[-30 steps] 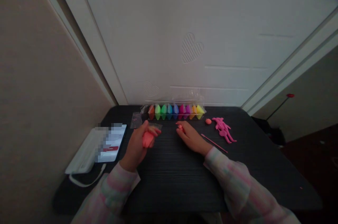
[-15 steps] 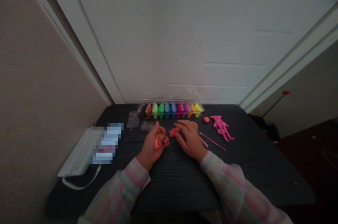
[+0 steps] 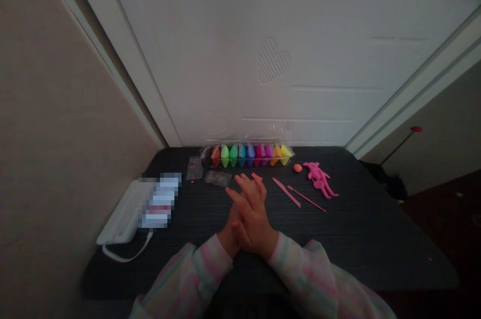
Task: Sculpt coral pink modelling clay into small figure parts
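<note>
A dark, wood-grained table (image 3: 361,244) stands against a white panel (image 3: 210,33) embossed with ribbed hearts (image 3: 273,61). At its middle, the bare right hand (image 3: 252,216), fingers outstretched, lies over the bare left hand (image 3: 227,234); I can't tell the left's grip or what sits between them. Just beyond is a small coral clay-like scrap (image 3: 257,177); far right, a round coral lump (image 3: 297,168) sits near a pink figure-shaped piece (image 3: 318,179).

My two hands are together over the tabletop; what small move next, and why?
Probably ease the right hand slightly off the left hand: it lies across it, fingers extended, hiding anything between the palms, so a look seems worthwhile before reaching for the small coral piece just beyond.
</note>
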{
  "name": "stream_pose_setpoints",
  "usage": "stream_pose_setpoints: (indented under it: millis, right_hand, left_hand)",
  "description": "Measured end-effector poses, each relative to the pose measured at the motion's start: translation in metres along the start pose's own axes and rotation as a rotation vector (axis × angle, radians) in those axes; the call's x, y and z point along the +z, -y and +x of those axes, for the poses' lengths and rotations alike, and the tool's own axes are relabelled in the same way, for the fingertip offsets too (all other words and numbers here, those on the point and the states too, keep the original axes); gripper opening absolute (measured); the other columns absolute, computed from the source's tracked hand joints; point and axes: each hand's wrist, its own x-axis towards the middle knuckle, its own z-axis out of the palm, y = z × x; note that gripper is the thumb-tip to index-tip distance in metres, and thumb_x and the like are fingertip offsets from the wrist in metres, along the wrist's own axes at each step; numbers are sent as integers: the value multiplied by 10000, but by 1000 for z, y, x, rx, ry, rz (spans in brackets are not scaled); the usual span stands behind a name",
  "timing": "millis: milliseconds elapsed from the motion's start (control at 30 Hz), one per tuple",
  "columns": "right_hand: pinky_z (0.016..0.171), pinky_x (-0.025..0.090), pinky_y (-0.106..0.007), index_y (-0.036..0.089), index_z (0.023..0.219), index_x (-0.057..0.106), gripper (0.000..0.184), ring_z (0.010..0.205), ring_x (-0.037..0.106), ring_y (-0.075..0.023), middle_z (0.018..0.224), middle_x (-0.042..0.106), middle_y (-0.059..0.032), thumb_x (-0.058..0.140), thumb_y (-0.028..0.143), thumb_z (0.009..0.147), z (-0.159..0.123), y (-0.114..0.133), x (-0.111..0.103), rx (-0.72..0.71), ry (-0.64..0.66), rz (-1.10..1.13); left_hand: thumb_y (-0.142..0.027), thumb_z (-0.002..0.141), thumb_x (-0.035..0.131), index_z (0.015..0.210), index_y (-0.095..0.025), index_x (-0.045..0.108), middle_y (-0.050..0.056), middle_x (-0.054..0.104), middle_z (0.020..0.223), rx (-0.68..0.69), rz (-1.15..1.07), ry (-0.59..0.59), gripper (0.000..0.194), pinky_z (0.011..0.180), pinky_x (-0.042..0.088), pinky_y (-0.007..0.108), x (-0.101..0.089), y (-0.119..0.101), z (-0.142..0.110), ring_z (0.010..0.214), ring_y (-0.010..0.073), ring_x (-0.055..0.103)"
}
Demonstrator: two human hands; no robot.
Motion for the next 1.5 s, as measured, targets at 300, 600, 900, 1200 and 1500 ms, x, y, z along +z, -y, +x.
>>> stream_pose_setpoints:
  millis: [300,600,900,1200,1500]
  right_hand:
    - [1070,114,-545,116,1274,404,448,1285,335,-250,1291,499,-134,354,259,852,-4,15,-30,69,163,-102]
    - [965,429,-339,234,1320,343,477,1169,496,-144,1196,591,-73,372,109,860,-7,43,-52,92,-29,364]
    - [1076,258,-471,289,1299,363,410,1298,324,-183,1375,409,-30,294,213,903,69,21,-54,211,-342,624]
    - [1035,185,-576,283,1365,195,473,1358,57,-243,1489,-14,-46,293,279,902,86,-29,-32,189,-273,82]
    - [1072,193,-481,300,1142,503,334,1273,269,-211,1315,341,-34,269,340,908,96,-41,-34,248,-636,355]
  left_hand:
    - [-521,856,298,1172,-141,540,101,573,1195,-356,-364,131,550,1047,276,382,25,-47,-50,1255,245,386]
    - [-546,845,292,1243,-177,463,130,561,1221,-256,-413,16,569,1047,267,395,56,-76,-52,1181,230,482]
    - [-470,869,338,1048,-157,615,92,628,1120,-68,-340,199,455,997,358,334,115,-110,-31,1156,218,500]
    - [-295,782,567,798,-147,688,39,700,725,39,-186,65,192,690,486,224,99,-101,18,716,138,644]
    - [-367,884,341,465,-138,512,-61,287,266,-191,-337,75,507,298,285,164,84,-100,57,239,52,286]
